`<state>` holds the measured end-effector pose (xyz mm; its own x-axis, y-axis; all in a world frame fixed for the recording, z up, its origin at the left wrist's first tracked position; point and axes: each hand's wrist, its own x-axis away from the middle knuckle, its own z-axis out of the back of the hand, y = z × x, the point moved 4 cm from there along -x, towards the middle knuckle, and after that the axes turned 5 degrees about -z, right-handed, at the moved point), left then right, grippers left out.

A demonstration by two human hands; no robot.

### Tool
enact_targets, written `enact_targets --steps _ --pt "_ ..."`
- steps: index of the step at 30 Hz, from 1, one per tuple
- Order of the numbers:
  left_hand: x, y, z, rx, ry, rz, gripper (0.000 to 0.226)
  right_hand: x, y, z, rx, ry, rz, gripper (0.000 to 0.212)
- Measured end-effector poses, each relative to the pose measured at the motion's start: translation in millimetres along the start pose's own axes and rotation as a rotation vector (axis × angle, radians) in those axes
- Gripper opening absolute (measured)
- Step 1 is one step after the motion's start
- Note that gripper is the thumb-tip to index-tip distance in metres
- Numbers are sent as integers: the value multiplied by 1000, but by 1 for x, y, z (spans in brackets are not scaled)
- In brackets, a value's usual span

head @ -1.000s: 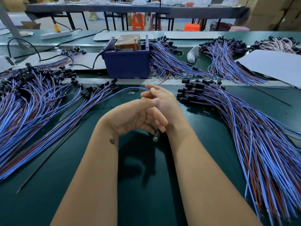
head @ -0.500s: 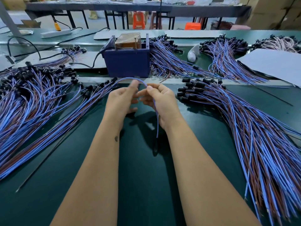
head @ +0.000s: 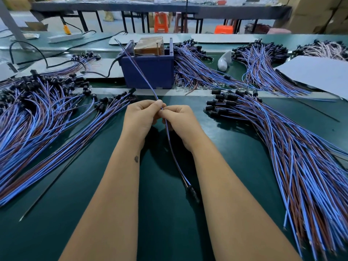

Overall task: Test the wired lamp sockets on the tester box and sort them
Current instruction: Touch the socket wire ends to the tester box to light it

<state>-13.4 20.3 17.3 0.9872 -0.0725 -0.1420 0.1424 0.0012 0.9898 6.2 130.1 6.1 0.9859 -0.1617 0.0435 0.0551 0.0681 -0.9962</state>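
Item: wired lamp socket (head: pixel 192 191), hanging low between the forearms, its blue-and-brown leads (head: pixel 170 140) running up through both hands toward the tester box (head: pixel 148 72). Left hand (head: pixel 140 117) and right hand (head: pixel 180 121) are pinching the leads together. Advice: keeping the stripped ends parallel, steady, for clean contact. Sorted bundles (head: pixel 37 117) are lying along the counter (head: pixel 75 204).

This was a factory assembly floor. Heaps of wired sockets (head: pixel 282 147) covered a long green workbench (head: pixel 75 213) beside a blue tester box (head: pixel 148 70), while more tables (head: pixel 131 6), plastic stools (head: pixel 161 22) and stacked cartons (head: pixel 320 14) stood behind.
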Motion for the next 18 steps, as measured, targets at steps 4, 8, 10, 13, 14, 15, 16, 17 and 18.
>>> enact_targets --steps 4,8,10,13,14,15,16,17,18 --pt "-3 -4 1 -67 -24 15 23 -1 0 2 10 33 -4 28" --pt "-3 -5 0 -91 -6 -13 24 -2 -1 2 49 55 39 17" --pt "-3 -5 -1 -129 12 -52 21 -3 -1 2 88 76 57 10" --pt "-4 -6 -2 -181 67 -124 17 -4 0 2 115 87 61 11" --pt "-4 -6 -2 -217 85 -151 16 -3 1 2 116 86 55 12" --pt "-4 -5 -3 -261 99 -177 15 -3 1 1 119 91 50 12" --pt "-4 -5 -2 -301 112 -195 14 -3 1 1 121 100 48 13" --pt "-5 -5 -2 -330 125 -203 14 -3 1 1 122 113 53 14" --pt "-4 -5 -1 -346 140 -203 16 -2 0 1 123 125 62 14"
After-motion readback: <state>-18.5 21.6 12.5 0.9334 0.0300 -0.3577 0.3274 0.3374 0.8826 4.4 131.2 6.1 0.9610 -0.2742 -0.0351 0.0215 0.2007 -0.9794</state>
